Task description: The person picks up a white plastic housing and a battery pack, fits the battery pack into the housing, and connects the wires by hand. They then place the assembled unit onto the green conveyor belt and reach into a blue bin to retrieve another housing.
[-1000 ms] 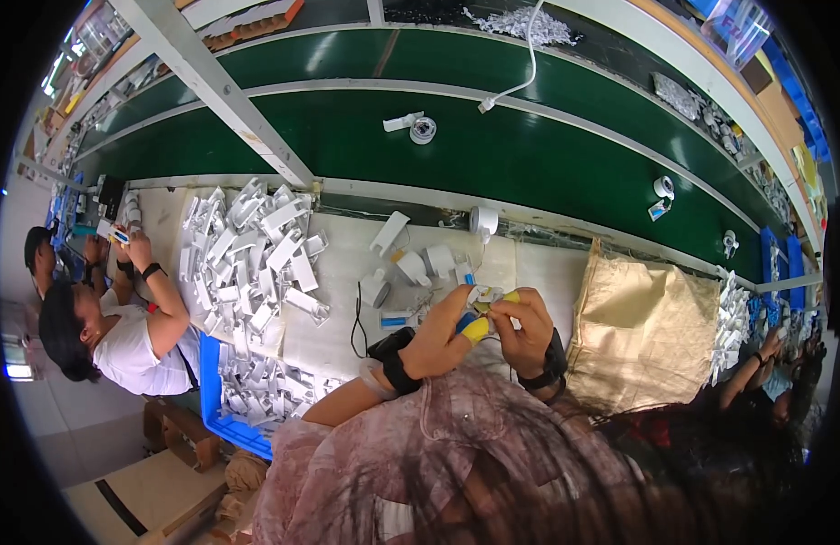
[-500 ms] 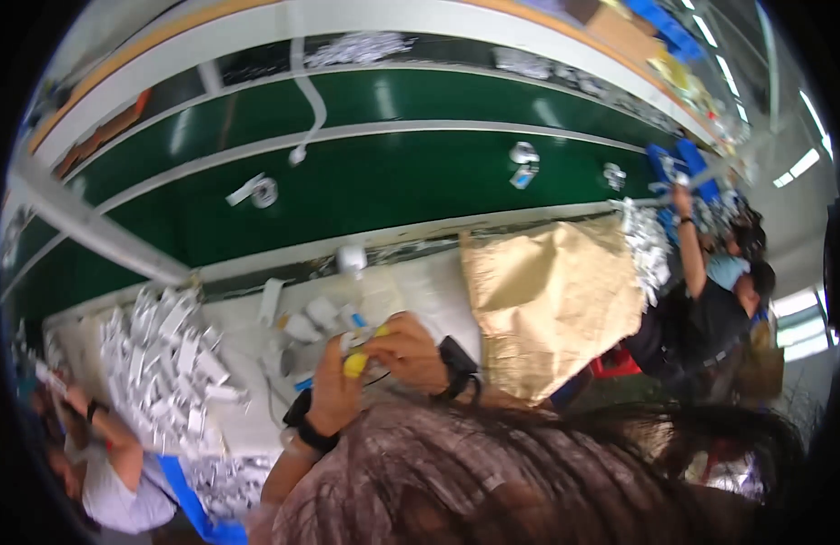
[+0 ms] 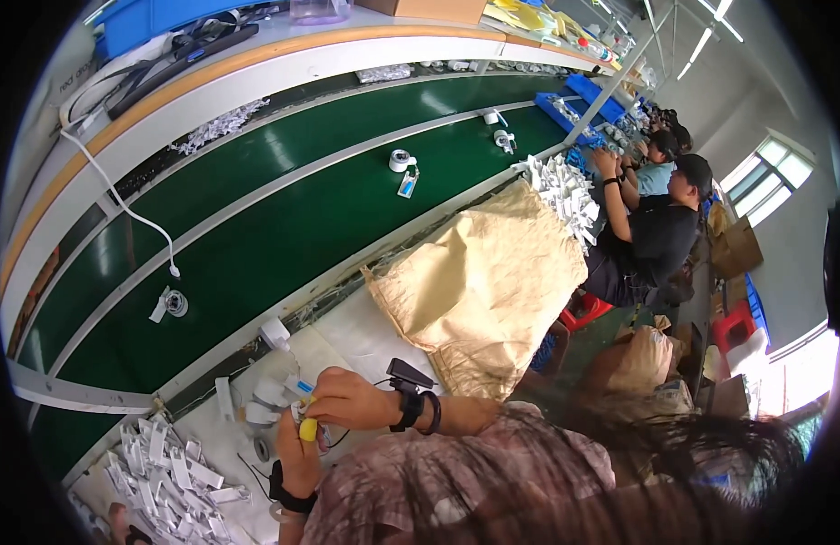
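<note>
My left hand [image 3: 298, 459] and my right hand [image 3: 349, 401] meet over the pale worktop, fingers closed. Between their fingertips is a small whitish part [image 3: 298, 411], mostly covered, so its kind does not show. Something yellow [image 3: 308, 430], perhaps a finger cover, wraps a fingertip there. Just beyond my fingers is a white piece with a blue end [image 3: 299, 386]; whether it is held or lying cannot be told. White round parts [image 3: 267, 391] sit next to it, with a grey ring [image 3: 262, 449] nearer. A dark strap circles each wrist.
White strip-shaped parts [image 3: 170, 472] are heaped at left. A brown sheet [image 3: 483, 282] covers the bench at right, beside another white heap [image 3: 565, 195]. Beyond runs a green conveyor [image 3: 320, 200] carrying round white pieces [image 3: 400, 162]. A white cable [image 3: 134, 213] hangs from the shelf. A co-worker [image 3: 656, 227] sits right.
The view has swung toward the right, so the bench slants and more of the room shows. My hands stay together at the small part, with the right hand now more over the left.
</note>
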Demonstrator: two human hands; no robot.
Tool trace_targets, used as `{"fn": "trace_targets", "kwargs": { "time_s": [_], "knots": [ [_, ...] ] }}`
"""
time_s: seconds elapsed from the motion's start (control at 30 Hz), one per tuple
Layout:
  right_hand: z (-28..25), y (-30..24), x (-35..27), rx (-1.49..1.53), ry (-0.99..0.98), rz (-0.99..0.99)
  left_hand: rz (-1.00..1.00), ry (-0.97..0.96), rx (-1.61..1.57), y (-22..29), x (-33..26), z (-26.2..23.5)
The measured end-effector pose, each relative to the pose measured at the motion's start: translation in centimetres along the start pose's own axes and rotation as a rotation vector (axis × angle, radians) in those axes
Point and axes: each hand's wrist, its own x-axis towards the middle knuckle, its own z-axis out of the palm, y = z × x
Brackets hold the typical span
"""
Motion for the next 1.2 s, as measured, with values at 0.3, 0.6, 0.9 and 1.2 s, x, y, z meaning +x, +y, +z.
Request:
{"fn": "trace_targets", "kwargs": {
  "time_s": [0.3, 0.6, 0.9, 1.2],
  "knots": [
    [1.6, 0.4, -0.3, 0.027, 0.1, -0.041, -0.022, 0.008, -0.001, 0.9, 0.3, -0.4],
    [2.0, 0.4, -0.6, -0.028, 0.15, -0.014, -0.228, 0.137, -0.191, -0.3, 0.3, 0.9],
    [2.4, 0.8, -0.1, -0.011, 0.131, 0.059, -0.103, 0.077, -0.048, 1.2, 0.9, -0.2],
    [2.7, 7.1, 2.4, -0.025, 0.197, 0.369, -0.185, 0.197, -0.257, -3.0, -0.2, -1.3]
  ]
}}
